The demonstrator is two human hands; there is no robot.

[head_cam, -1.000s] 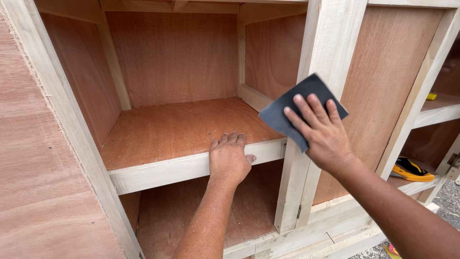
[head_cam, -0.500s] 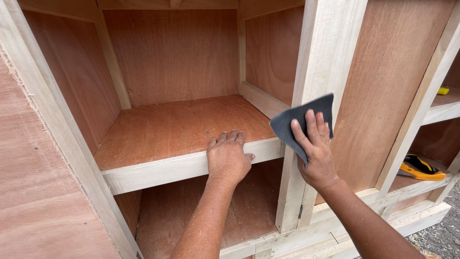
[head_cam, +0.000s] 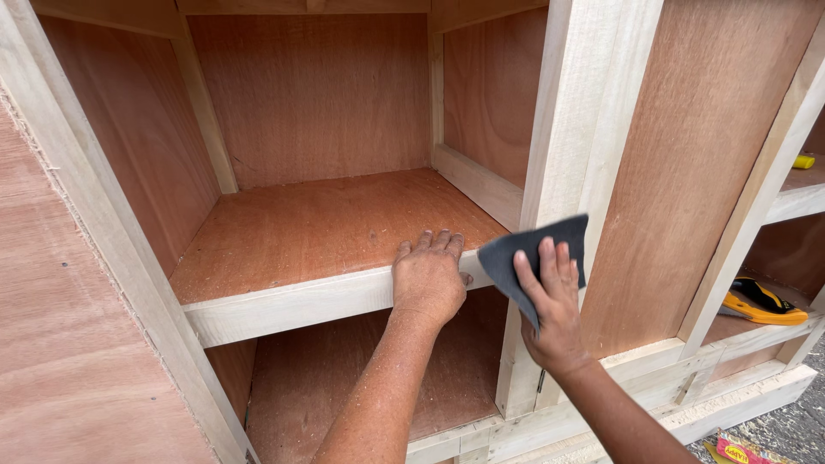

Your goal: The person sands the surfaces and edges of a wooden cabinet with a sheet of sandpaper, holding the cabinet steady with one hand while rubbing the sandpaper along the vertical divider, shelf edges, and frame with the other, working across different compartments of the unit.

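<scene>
I look into an unfinished wooden cabinet with pale timber framing and reddish plywood panels. My left hand (head_cam: 428, 277) rests palm-down over the front rail of the middle shelf (head_cam: 292, 305), fingers curled onto the plywood shelf board. My right hand (head_cam: 550, 308) presses a dark grey sheet of sandpaper (head_cam: 533, 251) flat against the pale vertical post (head_cam: 576, 172), at the height of the shelf rail. The sandpaper's lower part is hidden under my fingers.
A yellow and black tool (head_cam: 763, 302) lies on a lower shelf at the right. A small yellow object (head_cam: 803, 161) sits on the shelf above it. A plywood side panel (head_cam: 60, 344) fills the left. A colourful packet (head_cam: 741, 449) lies on the ground at bottom right.
My right hand has slid the sandpaper down the vertical post, from well above the shelf rail to level with it. My left hand has stayed on the shelf rail.
</scene>
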